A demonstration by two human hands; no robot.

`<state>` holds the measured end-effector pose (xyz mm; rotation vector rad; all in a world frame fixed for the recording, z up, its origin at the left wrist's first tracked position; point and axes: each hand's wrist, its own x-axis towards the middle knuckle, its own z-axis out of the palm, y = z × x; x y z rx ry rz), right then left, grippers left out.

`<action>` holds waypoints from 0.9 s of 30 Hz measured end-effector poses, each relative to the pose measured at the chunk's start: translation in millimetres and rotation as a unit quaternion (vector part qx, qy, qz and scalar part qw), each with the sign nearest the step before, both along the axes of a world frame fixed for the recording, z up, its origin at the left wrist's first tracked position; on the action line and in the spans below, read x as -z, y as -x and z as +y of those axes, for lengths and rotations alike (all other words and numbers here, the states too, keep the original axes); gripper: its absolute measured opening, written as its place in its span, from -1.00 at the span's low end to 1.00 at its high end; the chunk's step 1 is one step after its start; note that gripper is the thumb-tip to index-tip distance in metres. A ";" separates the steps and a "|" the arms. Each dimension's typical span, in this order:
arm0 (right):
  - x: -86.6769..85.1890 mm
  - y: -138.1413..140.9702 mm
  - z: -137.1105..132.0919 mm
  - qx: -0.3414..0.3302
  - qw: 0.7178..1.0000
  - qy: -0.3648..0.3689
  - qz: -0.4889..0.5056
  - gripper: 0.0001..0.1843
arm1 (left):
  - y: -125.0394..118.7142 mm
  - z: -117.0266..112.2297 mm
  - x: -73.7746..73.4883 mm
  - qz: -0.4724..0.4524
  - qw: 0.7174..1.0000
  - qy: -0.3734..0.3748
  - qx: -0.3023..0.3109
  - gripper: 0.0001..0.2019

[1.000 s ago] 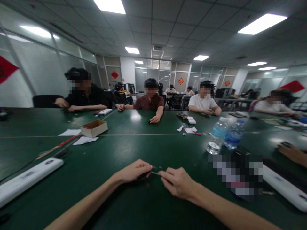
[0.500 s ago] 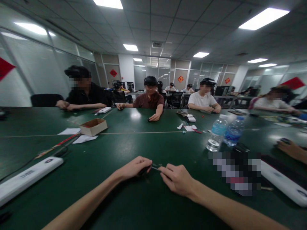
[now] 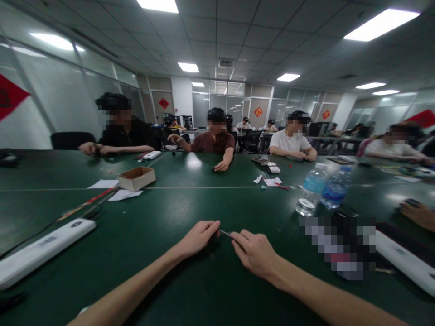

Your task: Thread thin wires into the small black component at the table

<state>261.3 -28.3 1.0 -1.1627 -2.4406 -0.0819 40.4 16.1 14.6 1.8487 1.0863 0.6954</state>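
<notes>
The left hand and right hand are both closed narrow, their fingertips pinching a thin metal pin that spans the small gap between them, too small to identify further. They are over the near part of the dark green table, with a white power strip toward the left edge, another toward the right, and a pixelated patch beside the right hand. Farther out lie a cardboard box and two plastic water bottles, while co-workers sit along the far edge before glass partitions.
</notes>
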 end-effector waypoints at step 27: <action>-7.8 -8.9 0.9 -0.127 0.992 0.017 0.008 -0.69 | 23.3 5.9 -10.7 0.018 0.980 0.099 0.172 -0.44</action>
